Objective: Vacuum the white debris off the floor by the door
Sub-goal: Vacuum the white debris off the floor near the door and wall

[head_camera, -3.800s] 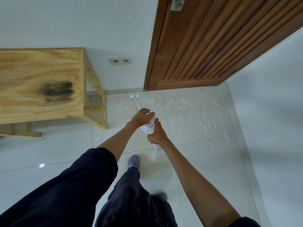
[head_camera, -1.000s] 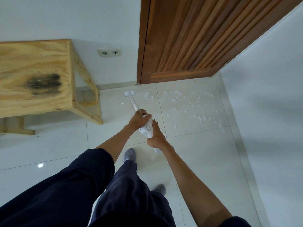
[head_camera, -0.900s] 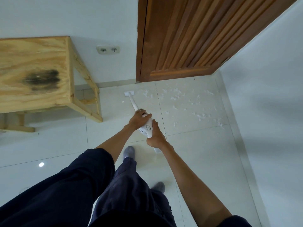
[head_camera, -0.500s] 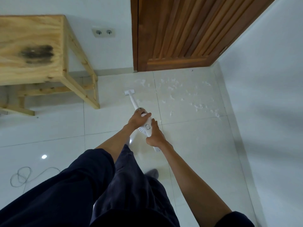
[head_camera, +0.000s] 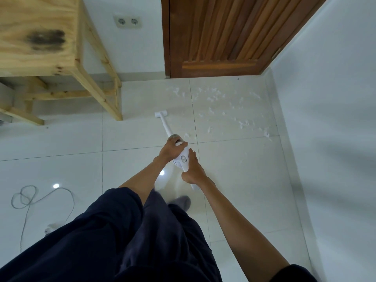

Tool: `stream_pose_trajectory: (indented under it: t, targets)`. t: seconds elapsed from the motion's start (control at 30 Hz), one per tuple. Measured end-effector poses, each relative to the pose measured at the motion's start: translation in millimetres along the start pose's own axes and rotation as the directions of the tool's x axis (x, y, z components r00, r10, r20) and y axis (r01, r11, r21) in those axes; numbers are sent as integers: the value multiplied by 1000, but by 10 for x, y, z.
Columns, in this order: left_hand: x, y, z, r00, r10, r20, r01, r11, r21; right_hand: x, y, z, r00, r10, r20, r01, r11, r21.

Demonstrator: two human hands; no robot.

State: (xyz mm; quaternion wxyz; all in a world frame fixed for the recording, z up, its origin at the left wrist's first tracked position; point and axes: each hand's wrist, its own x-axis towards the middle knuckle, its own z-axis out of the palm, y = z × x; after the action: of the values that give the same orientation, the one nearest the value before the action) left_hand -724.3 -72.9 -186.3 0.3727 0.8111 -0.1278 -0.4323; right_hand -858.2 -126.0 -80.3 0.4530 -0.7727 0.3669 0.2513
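I am gripping one white handheld vacuum (head_camera: 183,159) with two hands. My left hand (head_camera: 172,148) is wrapping over the front of its body, fingers curled tight around it. My right hand (head_camera: 193,171) is clasping the rear handle, thumb lying along the body. Its single nozzle head (head_camera: 161,114) is sitting on the floor tiles (head_camera: 244,169), left of most of the white debris (head_camera: 213,98). The debris is lying scattered, too many flecks to count, just before the one wooden door (head_camera: 223,33). Standing far left: one wooden table (head_camera: 40,33) and one double socket (head_camera: 127,21). Lying near left: one looped cable (head_camera: 26,198).
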Motion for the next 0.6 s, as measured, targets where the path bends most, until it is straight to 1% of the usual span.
stream_pose_trajectory:
  t: [0.17,0.3,0.5,0.6]
  targets:
    - [-188,-67,61,1000,23,-11,-23,1000,-3,-162,69,113,1000,3,-10,-3,999,-32]
    - [-331,-157,48,1000,11,13,-11,1000,3,-296,71,238,1000,15,-16,-15,1000,-27]
    - [-601,-417,20,998,-23,66,21,1000,23,-595,87,536,998,56,-7,-56,998,38]
    - [-845,-474,4,997,-13,77,10,999,36,-769,110,712,996,88,-7,-87,994,65]
